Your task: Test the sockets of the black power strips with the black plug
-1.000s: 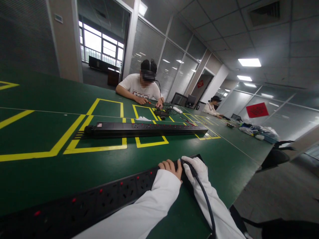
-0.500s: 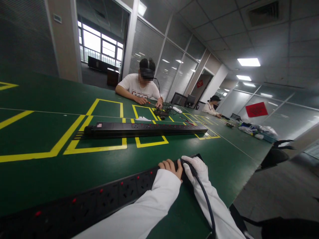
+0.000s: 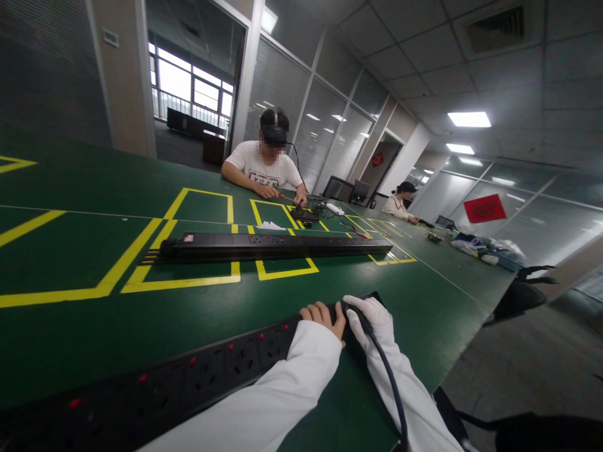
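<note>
A long black power strip (image 3: 188,373), with a row of sockets and small red lights or switches, runs from the lower left to the lower middle. My left hand (image 3: 324,317), bare with a white sleeve, wraps its fingers over the strip near its right end. Right beside it, my right hand (image 3: 372,319) wears a white glove and is closed around the end of a black cable (image 3: 392,383) against the strip. The cable trails down over my right forearm. Whatever is at the cable's end is mostly hidden by the glove.
A second black power strip (image 3: 282,245) lies across the green table (image 3: 264,301), over yellow tape outlines. Opposite, a person (image 3: 268,166) works on small parts with a tool. Another person (image 3: 400,204) sits farther right. Bagged items and a bin (image 3: 499,254) stand at the right edge.
The person opposite has shifted slightly. My hands, the strip and the cable stay in the same place.
</note>
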Demonstrator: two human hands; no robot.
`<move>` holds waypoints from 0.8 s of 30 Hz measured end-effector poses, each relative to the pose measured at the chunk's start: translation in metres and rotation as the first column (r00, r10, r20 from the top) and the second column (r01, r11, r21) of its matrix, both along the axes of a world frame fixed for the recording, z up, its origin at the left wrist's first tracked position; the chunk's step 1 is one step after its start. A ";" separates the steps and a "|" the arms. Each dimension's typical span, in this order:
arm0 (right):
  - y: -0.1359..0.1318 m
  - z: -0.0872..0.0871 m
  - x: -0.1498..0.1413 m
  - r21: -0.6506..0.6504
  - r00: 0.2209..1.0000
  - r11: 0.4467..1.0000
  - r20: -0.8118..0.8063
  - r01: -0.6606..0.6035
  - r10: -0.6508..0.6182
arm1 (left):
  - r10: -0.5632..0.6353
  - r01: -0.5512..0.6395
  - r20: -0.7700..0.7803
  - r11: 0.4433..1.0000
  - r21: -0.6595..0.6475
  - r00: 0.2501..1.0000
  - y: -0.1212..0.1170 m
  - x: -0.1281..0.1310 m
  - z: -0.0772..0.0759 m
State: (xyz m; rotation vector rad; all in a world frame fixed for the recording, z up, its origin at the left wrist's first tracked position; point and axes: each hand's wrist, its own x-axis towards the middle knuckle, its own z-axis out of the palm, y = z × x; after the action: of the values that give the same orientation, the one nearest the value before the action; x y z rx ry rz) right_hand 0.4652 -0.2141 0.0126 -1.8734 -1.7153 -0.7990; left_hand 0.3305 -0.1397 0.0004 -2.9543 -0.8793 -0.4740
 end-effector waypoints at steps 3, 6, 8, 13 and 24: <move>0.000 0.000 0.001 0.001 1.000 1.000 0.003 0.000 0.000 | 0.004 -0.004 -0.006 1.000 0.005 1.000 -0.001 -0.001 0.002; 0.000 -0.001 0.001 0.001 1.000 1.000 0.004 -0.001 0.001 | 0.006 -0.006 -0.007 1.000 0.005 1.000 -0.002 -0.001 0.004; 0.000 -0.001 0.000 0.004 1.000 1.000 0.003 -0.003 0.003 | 0.007 -0.006 -0.008 1.000 0.005 1.000 -0.002 -0.001 0.004; 0.000 -0.002 0.000 0.016 1.000 1.000 0.003 0.006 -0.006 | 0.012 -0.012 -0.016 1.000 0.008 1.000 -0.001 -0.002 0.005; 0.000 -0.003 0.003 0.004 0.999 1.000 -0.038 -0.018 0.018 | 0.015 -0.015 -0.022 1.000 0.008 1.000 -0.002 -0.002 0.006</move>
State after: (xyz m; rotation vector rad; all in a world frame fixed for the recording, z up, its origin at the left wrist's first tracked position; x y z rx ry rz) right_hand 0.4677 -0.2138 0.0097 -1.8566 -1.7041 -0.7535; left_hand 0.3280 -0.1415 0.0064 -2.9380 -0.8947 -0.4424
